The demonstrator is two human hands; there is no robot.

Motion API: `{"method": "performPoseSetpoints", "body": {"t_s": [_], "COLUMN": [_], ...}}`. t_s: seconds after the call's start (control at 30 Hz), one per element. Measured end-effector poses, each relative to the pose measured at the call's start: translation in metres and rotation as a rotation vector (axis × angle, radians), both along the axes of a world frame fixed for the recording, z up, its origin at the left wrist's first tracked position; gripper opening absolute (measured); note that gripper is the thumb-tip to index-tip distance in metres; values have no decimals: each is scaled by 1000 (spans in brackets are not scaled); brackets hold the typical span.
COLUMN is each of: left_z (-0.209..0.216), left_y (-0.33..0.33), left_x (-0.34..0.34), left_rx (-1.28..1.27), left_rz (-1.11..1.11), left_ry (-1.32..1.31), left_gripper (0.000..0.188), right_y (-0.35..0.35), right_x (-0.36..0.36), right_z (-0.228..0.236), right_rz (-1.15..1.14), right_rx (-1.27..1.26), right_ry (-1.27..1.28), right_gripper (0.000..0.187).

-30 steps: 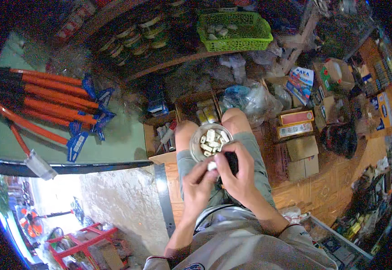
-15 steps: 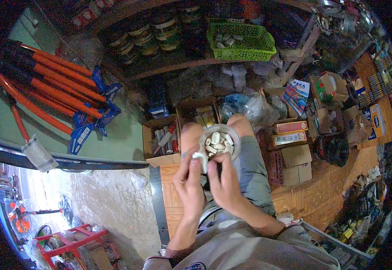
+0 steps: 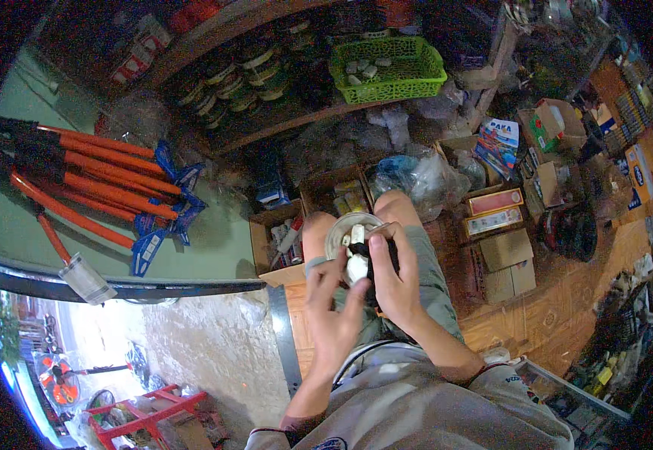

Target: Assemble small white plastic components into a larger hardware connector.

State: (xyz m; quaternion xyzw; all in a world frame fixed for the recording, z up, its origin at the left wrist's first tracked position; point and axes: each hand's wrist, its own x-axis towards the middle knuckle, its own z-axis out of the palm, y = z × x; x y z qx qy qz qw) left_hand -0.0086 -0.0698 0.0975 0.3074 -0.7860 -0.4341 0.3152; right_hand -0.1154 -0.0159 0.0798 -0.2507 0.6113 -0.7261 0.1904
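Observation:
My left hand [image 3: 332, 311] has its fingers and thumb closed about a small white piece [image 3: 356, 268], seemingly plastic; its exact kind is unclear. Close beside it, my right hand [image 3: 396, 277] grips a black object [image 3: 380, 264], largely hidden behind the thumb and fingers. The black object and the white piece meet or overlap between the two hands. Just beyond them, a round tub [image 3: 332, 238] rests on my lap between the knees. Several small white pieces [image 3: 357, 234] lie inside it, partly covered by my hands.
A green plastic basket [image 3: 416, 91] stands on the shelf ahead. Orange-handled tools [image 3: 109, 180] with blue parts lie on the pale green surface at left. Right of my knees are a cardboard box [image 3: 508, 255] and small long boxes [image 3: 495, 202]. A red rack [image 3: 146, 412] stands at lower left.
My right hand has risen and moved slightly right, showing more of the black object. The white piece has moved right, toward my right hand. The whole view has shifted a little.

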Motion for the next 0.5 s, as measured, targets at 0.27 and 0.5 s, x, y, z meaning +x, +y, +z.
{"method": "performPoseSetpoints", "body": {"t_s": [0.27,0.5], "left_z": [3,11], "left_y": [16,19], "left_x": [-5,-16], "left_rx": [452,376], "left_rz": [-51,-16], "left_ry": [204,44], "left_gripper": [33,29], "right_y": [2,8], "right_x": [-7,9], "right_z": [0,-3], "right_rz": [-125,-43], "right_rx": [-87,-220], "right_ry": [-117,-262], "right_gripper": [23,16]}}
